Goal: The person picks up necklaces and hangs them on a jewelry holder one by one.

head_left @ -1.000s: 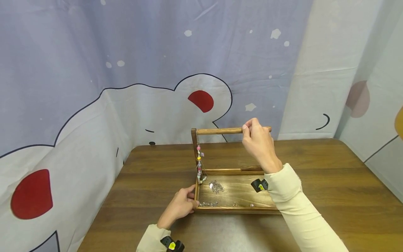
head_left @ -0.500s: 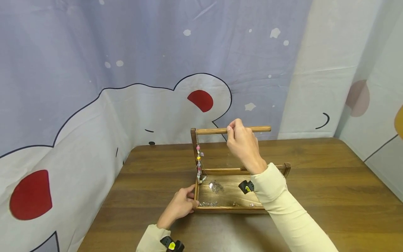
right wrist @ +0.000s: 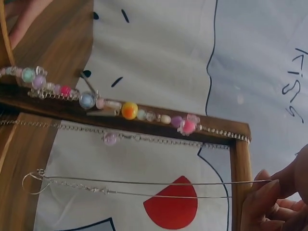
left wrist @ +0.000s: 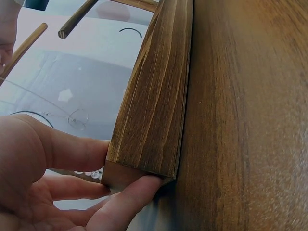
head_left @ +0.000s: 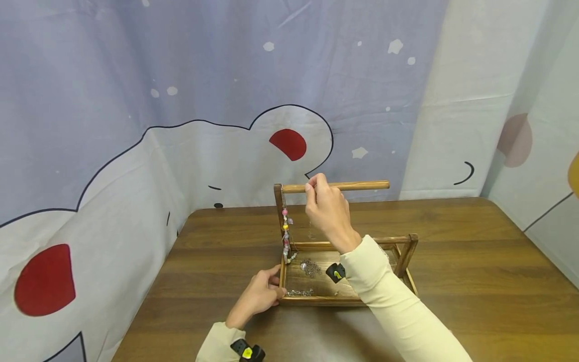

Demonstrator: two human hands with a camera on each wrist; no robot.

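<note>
A wooden jewelry stand has an upper bar (head_left: 366, 185) above a shallow tray (head_left: 325, 301). My left hand (head_left: 259, 290) grips the tray's near left corner, its fingertips on the wood in the left wrist view. My right hand (head_left: 331, 211) is at the upper bar, left of its middle. Thumb and finger pinch a thin silver necklace (right wrist: 144, 183), which hangs down with a ring pendant (right wrist: 33, 183). Whether the necklace rests on the bar is hidden by the hand. A colorful beaded necklace (right wrist: 130, 110) hangs from the bar's left end, beside the upright (head_left: 279, 211).
Inside the tray lie a silver chain pile (head_left: 310, 268), another chain (head_left: 299, 293) along the near wall and a small piece. A lower bar (head_left: 393, 240) stands on a short right post (head_left: 406, 255). The wooden table (head_left: 475, 261) backs onto a printed curtain (head_left: 217, 60).
My right hand has slid left along the upper bar, from near its right end, carrying the thin silver necklace. The left hand has stayed at the tray corner.
</note>
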